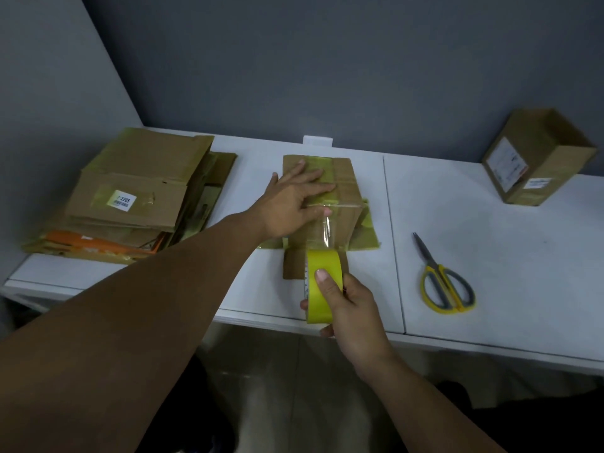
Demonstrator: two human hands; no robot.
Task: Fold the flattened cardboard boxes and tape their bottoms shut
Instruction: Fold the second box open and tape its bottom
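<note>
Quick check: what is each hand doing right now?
Left hand: open, fingers flat, pressing on the cardboard box.
Right hand: closed around the yellow tape roll.

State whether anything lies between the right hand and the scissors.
Nothing visible does. The right hand grips the tape roll; only white table lies between it and the scissors.

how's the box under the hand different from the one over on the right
The middle box lies under the flat left hand, with tape running to it from the tape roll gripped by the right hand; the right box stands untouched. The right box shows white labels; the middle box shows none. Both are brown cardboard on the white table.
</note>
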